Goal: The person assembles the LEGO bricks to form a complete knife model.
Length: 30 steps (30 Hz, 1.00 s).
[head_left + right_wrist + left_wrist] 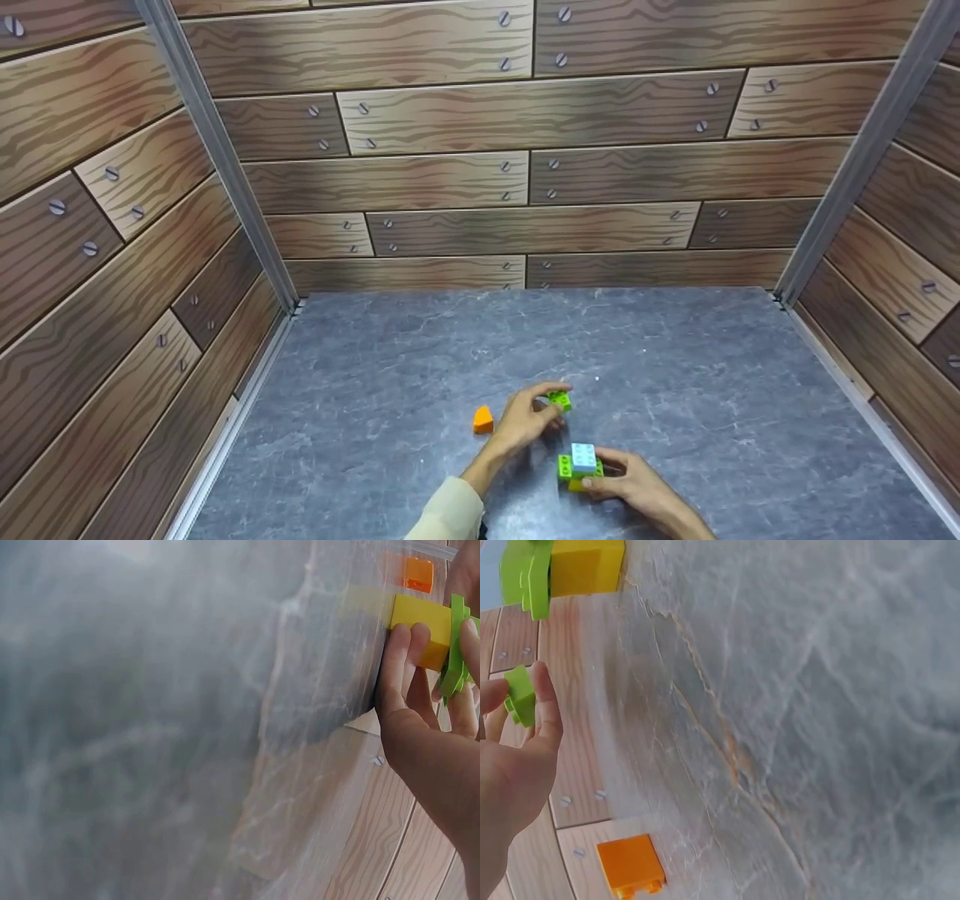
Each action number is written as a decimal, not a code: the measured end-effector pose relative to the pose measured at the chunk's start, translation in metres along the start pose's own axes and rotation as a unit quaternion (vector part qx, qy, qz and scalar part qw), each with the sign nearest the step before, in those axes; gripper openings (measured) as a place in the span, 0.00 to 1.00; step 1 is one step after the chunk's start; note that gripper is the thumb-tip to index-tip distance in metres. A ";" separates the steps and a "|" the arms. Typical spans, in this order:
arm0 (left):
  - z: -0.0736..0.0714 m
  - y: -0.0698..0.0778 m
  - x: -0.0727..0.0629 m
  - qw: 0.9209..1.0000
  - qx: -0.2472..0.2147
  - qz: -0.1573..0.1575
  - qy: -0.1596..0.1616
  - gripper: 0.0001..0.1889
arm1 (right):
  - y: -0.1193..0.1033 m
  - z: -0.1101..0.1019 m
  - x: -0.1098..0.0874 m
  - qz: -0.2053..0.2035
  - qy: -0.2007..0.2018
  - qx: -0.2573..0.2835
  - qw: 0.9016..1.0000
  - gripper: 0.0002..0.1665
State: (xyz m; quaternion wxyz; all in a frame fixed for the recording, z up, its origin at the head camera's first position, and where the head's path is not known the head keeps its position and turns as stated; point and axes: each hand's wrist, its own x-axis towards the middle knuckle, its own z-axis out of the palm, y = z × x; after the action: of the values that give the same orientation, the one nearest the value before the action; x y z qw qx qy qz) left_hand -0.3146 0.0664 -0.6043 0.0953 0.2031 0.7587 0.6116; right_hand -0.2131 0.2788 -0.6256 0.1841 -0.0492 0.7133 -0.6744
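Head view: pinches a green brick (pixel 559 400) between thumb and fingers of the left hand (pixel 525 418), with an orange brick (pixel 483 421) on the worktop (pixel 360 420) at 9 o'clock. Grips the stack (pixel 579 469) from 3 o'clock with the right hand (pixel 637 484), blue brick (pixel 583 455) uppermost. Could knock the orange brick by swinging the left hand too far towards 9 o'clock.

Left wrist view: shows the green brick at 9 o'clock, held at the fingertips alone. Could turn askew or drop through too light a pinch.

Right wrist view: presses fingertips to the yellow block (pixel 429 613) at 2 o'clock, with the thumb by the green layer (pixel 456 641). Cannot tell whether raised or standing. Could tip or part at the joints through uneven squeezing.
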 end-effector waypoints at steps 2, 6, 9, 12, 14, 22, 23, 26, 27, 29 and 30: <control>-0.001 0.001 -0.002 1.000 0.003 0.003 -0.004 0.19 | -0.001 0.000 0.000 0.003 0.000 -0.003 1.000 0.43; -0.001 0.006 -0.006 1.000 0.012 0.014 -0.008 0.21 | -0.001 0.000 0.000 -0.003 -0.002 -0.001 1.000 0.42; -0.001 0.010 -0.009 1.000 -0.001 0.021 -0.017 0.21 | -0.001 -0.001 0.000 -0.010 -0.005 0.005 1.000 0.41; 0.000 0.016 -0.013 0.999 -0.024 0.016 -0.030 0.20 | -0.001 -0.001 0.001 -0.007 -0.009 0.009 1.000 0.38; 0.000 0.020 -0.016 0.999 -0.031 0.011 -0.042 0.18 | -0.001 -0.001 0.001 -0.004 -0.010 0.007 1.000 0.38; -0.001 0.029 -0.029 0.996 -0.017 -0.010 -0.086 0.17 | -0.002 -0.003 0.000 0.019 -0.017 0.013 1.000 0.41; -0.001 0.029 -0.030 0.996 -0.018 -0.010 -0.089 0.17 | -0.002 -0.003 0.000 0.020 -0.019 0.013 1.000 0.41; -0.002 0.030 -0.033 0.995 -0.015 -0.009 -0.098 0.16 | -0.002 -0.003 0.001 0.016 -0.022 0.012 1.000 0.41; -0.003 0.031 -0.034 0.995 -0.013 -0.007 -0.102 0.16 | -0.002 -0.003 0.001 0.013 -0.024 0.011 1.000 0.40; -0.004 0.032 -0.035 0.994 -0.006 -0.002 -0.110 0.16 | -0.002 -0.004 0.001 0.006 -0.025 0.011 1.000 0.40; -0.004 0.033 -0.035 0.993 -0.001 0.001 -0.116 0.16 | -0.002 -0.004 0.002 0.002 -0.025 0.012 1.000 0.40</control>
State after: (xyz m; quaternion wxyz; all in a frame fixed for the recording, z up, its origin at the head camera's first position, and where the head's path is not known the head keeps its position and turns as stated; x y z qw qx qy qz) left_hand -0.2786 0.0531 -0.5751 0.1818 0.2731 0.7420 0.5846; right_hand -0.2162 0.2818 -0.6239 0.2036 -0.0625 0.7008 -0.6808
